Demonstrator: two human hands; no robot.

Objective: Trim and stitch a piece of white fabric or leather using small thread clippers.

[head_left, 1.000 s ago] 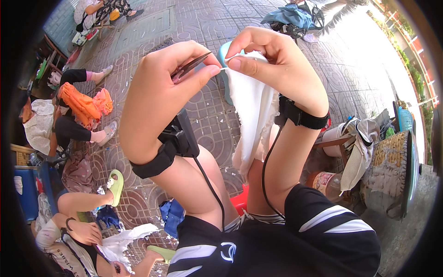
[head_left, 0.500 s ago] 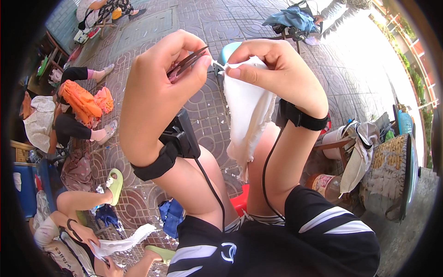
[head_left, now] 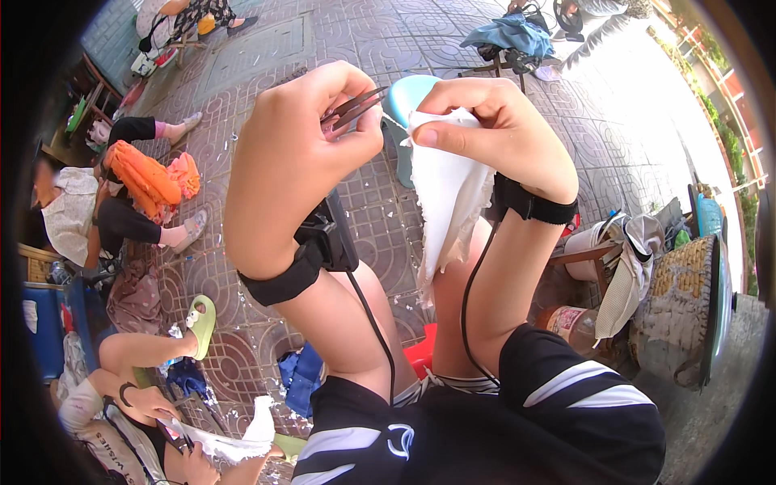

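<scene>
My left hand point(head_left: 299, 153) is closed around a pair of dark metal thread snips point(head_left: 356, 107), whose two pointed blades stick out past the fingers, slightly apart. The same fingertips also pinch a thin white thread point(head_left: 394, 121) that runs to a piece of white cloth point(head_left: 449, 174). Thumb and fingers of my right hand point(head_left: 493, 133) grip that cloth by its upper corner. It hangs down toward my thigh, its edges ragged and frayed. The snips' handles are mostly hidden in my left palm.
A light-blue stool point(head_left: 406, 101) stands just beyond my hands. White scraps litter the paved ground. At lower left a person works on white cloth point(head_left: 234, 444); farther left, another has orange cloth point(head_left: 149, 182). A wicker basket point(head_left: 675, 299) and a plastic bottle point(head_left: 571, 323) are at right.
Both hands and the cloth have shifted a little right and down, uncovering more of the blue stool. The thread between my hands is still stretched. The lower-left person's cloth has moved.
</scene>
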